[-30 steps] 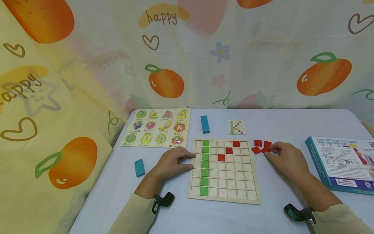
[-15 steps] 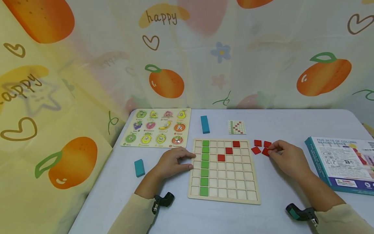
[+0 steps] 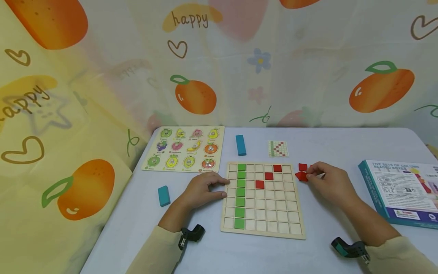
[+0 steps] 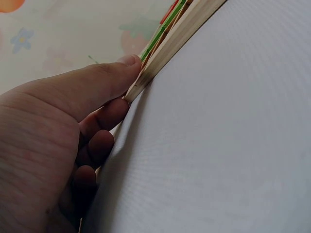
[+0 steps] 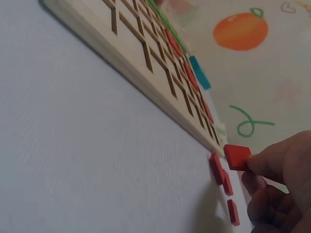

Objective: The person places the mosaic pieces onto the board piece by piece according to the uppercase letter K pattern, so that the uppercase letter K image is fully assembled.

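A wooden grid board (image 3: 263, 235) lies on the table, with a column of green tiles (image 3: 240, 202) and three red tiles (image 3: 268, 176) on a diagonal in its cells. At the board's left edge my left hand (image 3: 202, 191) rests, thumb and index fingertips touching the side, a gap between them. My right hand (image 3: 333, 184), off the board's upper right, pinches a red square tile (image 5: 238, 158) between thumb and finger. Close under that tile, three more red tiles (image 5: 217, 168) show in the right wrist view; in the head view the fingers partly cover them.
Behind the board lie a small pattern card (image 3: 278, 148) and a teal block (image 3: 241, 145). A fruit puzzle board (image 3: 219, 146) is at the back left, a second teal block (image 3: 164, 196) left of my left hand. To the right lies a teal-edged box (image 3: 403, 190).
My right hand has picked up one red tile from the group and shifted slightly left with it, over the other tiles. The left hand stays at the board's edge.
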Action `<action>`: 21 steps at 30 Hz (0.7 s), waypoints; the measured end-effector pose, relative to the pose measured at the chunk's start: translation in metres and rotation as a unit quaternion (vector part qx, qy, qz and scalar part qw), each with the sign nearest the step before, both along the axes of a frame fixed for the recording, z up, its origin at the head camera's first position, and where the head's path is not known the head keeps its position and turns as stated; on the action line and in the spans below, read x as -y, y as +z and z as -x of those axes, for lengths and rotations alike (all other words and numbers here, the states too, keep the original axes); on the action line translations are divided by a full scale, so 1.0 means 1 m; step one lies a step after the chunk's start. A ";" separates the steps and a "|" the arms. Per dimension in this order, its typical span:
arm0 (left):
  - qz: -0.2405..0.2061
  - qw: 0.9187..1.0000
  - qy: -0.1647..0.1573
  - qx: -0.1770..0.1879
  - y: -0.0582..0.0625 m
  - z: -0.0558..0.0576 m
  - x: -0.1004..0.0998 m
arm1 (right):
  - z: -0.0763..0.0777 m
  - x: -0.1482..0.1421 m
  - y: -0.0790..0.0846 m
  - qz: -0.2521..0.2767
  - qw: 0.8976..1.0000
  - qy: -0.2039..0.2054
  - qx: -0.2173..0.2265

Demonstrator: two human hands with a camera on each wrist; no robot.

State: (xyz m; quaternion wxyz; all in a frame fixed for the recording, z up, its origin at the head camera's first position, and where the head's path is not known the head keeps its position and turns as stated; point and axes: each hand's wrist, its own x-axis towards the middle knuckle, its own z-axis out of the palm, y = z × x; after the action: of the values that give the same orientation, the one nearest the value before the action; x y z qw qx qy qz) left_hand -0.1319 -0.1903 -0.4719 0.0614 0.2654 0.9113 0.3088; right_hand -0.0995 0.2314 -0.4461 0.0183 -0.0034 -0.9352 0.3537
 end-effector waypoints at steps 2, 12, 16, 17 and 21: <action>-0.001 1.000 -0.002 0.002 0.000 0.000 0.000 | 0.000 0.004 0.001 0.001 1.000 0.003 0.003; -0.002 1.000 -0.010 -0.003 -0.002 0.001 0.001 | 0.005 0.028 0.001 0.022 0.999 0.033 -0.004; -0.002 1.000 -0.014 -0.007 -0.002 0.001 0.001 | 0.006 0.038 0.001 0.027 0.999 0.044 -0.008; -0.002 1.000 -0.015 -0.009 -0.001 0.001 0.001 | 0.007 0.040 0.001 0.031 0.998 0.046 -0.006; -0.003 1.000 -0.016 -0.013 0.000 0.001 0.001 | 0.006 0.052 0.002 0.044 0.998 0.050 0.012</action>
State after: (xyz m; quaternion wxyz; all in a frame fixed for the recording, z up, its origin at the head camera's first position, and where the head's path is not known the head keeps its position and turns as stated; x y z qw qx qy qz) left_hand -0.1329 -0.1916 -0.4722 0.0535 0.2839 0.9069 0.3066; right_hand -0.1054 0.1792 -0.4445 -0.0107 0.0382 -0.9180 0.3946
